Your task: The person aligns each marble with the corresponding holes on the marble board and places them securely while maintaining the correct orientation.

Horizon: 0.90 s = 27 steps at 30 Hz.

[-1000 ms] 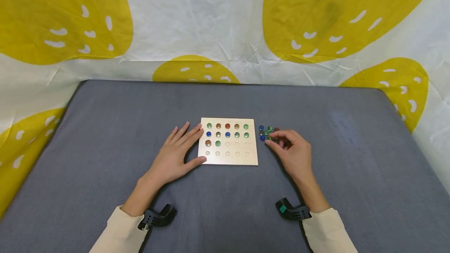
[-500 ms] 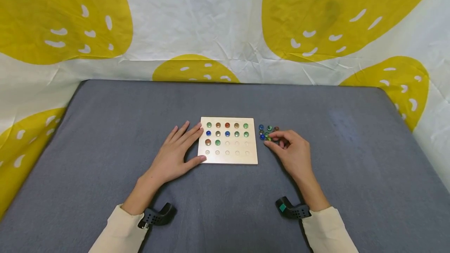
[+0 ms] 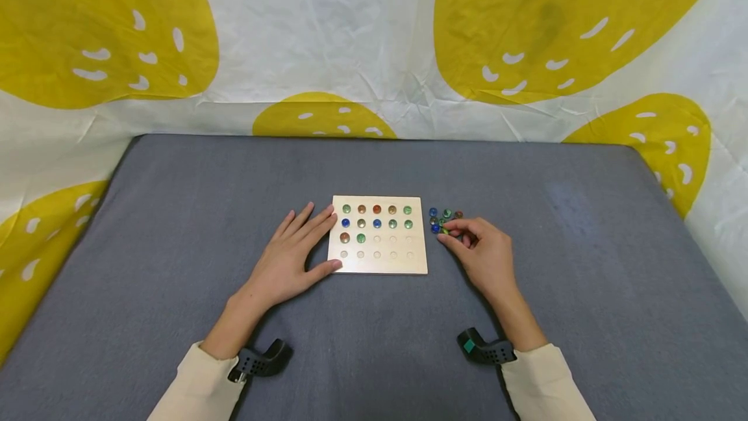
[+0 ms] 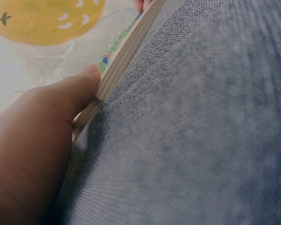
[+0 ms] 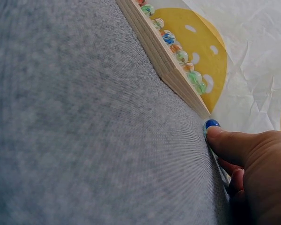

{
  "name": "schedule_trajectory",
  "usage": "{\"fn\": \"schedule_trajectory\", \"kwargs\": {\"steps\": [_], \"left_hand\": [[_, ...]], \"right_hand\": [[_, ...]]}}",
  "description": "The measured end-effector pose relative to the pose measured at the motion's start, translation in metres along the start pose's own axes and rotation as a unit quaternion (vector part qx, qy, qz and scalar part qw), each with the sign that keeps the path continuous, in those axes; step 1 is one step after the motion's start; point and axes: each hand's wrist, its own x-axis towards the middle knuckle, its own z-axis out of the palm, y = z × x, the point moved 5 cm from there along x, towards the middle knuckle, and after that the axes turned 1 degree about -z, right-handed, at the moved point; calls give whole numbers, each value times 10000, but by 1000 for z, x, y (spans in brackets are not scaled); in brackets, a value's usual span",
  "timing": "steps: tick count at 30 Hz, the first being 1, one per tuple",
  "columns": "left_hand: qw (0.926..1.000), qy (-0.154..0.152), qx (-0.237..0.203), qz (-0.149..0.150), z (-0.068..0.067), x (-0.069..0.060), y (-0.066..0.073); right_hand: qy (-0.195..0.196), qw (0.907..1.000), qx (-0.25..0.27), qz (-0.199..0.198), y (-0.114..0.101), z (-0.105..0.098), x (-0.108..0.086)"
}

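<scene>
My left hand lies with straight, spread fingers along the left edge of a light wooden board; its fingertips and thumb touch that edge. Coloured glass marbles fill the board's upper two rows, and two more, one orange-brown and one green, sit at the left of the third row. Just right of the board, my right hand pinches a yellow-green marble between thumb and forefinger, among a small group of loose marbles. In the right wrist view a blue marble shows beside my thumb.
Grey cloth covers the table around the board. Behind it hangs a white curtain with yellow fruit shapes. Black wrist devices are strapped on both forearms, near the cream sleeves.
My right hand has shifted very slightly left, its fingertips staying at the loose marbles. My left hand keeps its place on the board, and the filled holes look the same.
</scene>
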Motion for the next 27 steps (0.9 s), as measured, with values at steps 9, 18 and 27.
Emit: {"fn": "schedule_trajectory", "kwargs": {"steps": [9, 18, 27], "left_hand": [[10000, -7, -13, -5, 0, 1, 1], [10000, -5, -16, -3, 0, 0, 0], [10000, 28, -48, 22, 0, 0, 0]], "right_hand": [[61, 10000, 72, 1, -1, -2, -1], [-146, 9997, -124, -123, -4, 1, -1], [-182, 9995, -149, -224, -4, 2, 0]]}}
